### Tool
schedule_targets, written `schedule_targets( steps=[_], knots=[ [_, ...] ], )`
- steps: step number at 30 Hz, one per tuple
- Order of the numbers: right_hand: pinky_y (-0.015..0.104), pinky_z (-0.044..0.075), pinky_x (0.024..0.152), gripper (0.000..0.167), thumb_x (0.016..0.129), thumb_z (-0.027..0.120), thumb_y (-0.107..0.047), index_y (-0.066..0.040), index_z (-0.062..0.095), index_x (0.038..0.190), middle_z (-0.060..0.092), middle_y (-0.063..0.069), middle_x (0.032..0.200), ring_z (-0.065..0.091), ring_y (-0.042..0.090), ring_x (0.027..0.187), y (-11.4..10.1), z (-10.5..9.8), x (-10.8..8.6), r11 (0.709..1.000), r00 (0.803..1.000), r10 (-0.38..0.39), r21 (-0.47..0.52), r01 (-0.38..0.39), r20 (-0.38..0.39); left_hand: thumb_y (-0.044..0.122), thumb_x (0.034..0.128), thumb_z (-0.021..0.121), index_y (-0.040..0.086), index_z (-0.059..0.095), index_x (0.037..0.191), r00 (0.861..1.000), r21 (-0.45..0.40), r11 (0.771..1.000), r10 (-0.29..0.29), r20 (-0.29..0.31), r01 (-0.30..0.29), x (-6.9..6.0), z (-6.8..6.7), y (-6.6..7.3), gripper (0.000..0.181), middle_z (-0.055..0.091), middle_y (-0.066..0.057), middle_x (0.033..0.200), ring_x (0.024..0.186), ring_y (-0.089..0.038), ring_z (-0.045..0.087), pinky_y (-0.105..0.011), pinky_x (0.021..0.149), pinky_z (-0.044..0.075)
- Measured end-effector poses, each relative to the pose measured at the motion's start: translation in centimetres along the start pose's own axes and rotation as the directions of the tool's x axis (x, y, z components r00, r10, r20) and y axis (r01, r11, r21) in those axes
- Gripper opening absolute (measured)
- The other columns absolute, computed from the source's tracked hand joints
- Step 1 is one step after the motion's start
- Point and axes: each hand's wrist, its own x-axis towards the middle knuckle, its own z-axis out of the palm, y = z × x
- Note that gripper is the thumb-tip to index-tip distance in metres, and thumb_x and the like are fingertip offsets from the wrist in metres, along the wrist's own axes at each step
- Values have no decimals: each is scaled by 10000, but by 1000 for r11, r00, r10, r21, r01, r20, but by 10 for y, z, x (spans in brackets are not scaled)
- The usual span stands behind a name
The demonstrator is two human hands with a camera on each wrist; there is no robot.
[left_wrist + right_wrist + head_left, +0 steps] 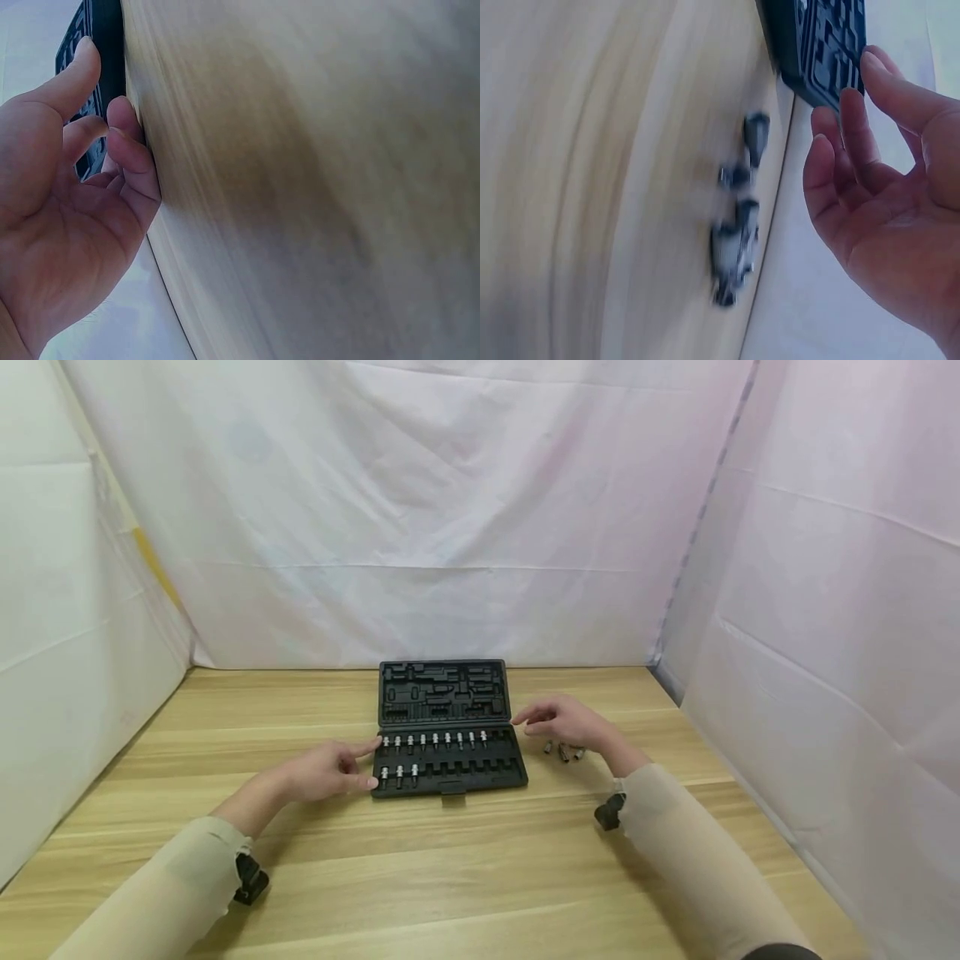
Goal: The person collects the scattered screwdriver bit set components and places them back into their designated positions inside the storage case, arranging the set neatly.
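Observation:
A black socket-set case (450, 756) lies unfolded on the table, its moulded lid (411, 700) at the back. Several silver bit sockets (435, 741) fill most of the back row, and three more sockets (399, 774) sit at the left of the front row. My left hand (322, 770) touches the case's left edge with thumb and index finger, the other fingers bent under. Over the table by the case's right edge hovers my right hand (566, 722), fingers loosely bent and nothing between them. Below it lie several loose sockets (727, 251), blurred in the right wrist view.
The case stands on a wood-grain table (450, 885). White sheeting (465, 510) hangs behind the table and along both sides. Each wrist carries a black camera mount, such as the right mount (610, 812).

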Motion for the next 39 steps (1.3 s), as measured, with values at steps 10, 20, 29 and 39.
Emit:
schedule_targets(
  steps=[10,20,29,39],
  knots=[
    [366,558,852,207,1032,762,-139,-147,830,1227,783,80,1186,671,194,1041,37,-22,-37,998,999,13,-66,-11,29,348,1027,785,123,353,1719,1000,2,1000,0,4,0,2,1,-1,846,656,-80,916,758,-170,520,-283,653,487],
    [362,516,833,196,960,830,-87,-117,843,1154,762,68,997,650,209,932,52,-34,-56,985,999,36,-169,-32,19,314,1032,783,102,345,1719,1000,-19,1000,9,4,-9,1,1,0,842,643,-77,896,774,-180,518,-283,656,473],
    [356,504,824,166,952,828,-80,-112,848,1114,750,52,945,633,196,884,52,-31,-59,982,998,51,-182,-46,25,342,1029,783,120,349,1720,1000,-5,1000,-4,8,4,0,1,0,846,644,-83,916,773,-181,518,-287,663,487],
    [355,501,834,79,968,816,-89,-108,849,1037,762,32,957,609,159,880,53,-30,-57,977,999,44,-212,-40,14,340,1027,785,132,352,1721,1000,-7,1000,-7,-2,7,1,0,0,844,655,-83,921,773,-181,525,-283,661,493]
  ],
)
